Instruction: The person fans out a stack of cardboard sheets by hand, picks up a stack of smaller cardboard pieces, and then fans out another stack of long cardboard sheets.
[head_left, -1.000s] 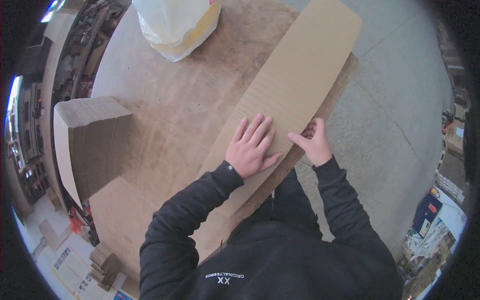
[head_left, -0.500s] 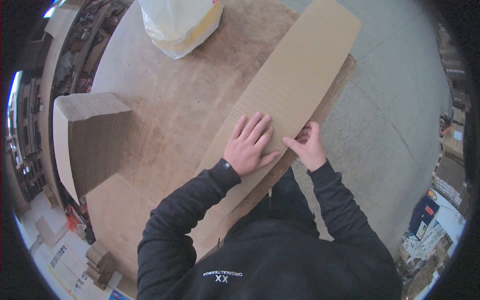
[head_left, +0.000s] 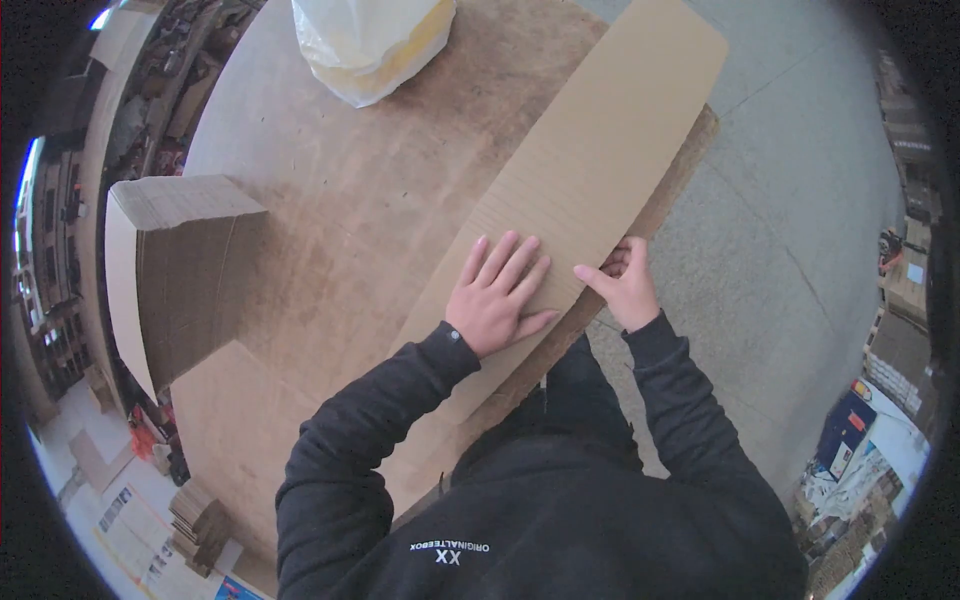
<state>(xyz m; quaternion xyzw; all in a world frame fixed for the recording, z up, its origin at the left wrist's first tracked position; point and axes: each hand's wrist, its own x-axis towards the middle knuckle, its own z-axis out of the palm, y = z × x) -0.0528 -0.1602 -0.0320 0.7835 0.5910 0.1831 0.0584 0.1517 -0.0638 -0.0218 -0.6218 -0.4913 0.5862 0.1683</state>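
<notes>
The left hand [head_left: 497, 300] lies flat, fingers apart, on a long cardboard sheet [head_left: 610, 150] along the wooden table's [head_left: 340, 240] right edge. The right hand [head_left: 628, 285] curls its fingers at the sheet's edge; whether they clamp it, I cannot tell. Even palm pressure should steady it.

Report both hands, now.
Left hand: open, flat on the long brown cardboard sheet.
Right hand: fingers curled at the sheet's edge; grip cannot be told.

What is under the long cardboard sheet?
The brown tabletop shows along both long sides of the cardboard sheet. What lies directly beneath the sheet is covered, so I cannot tell.
</notes>
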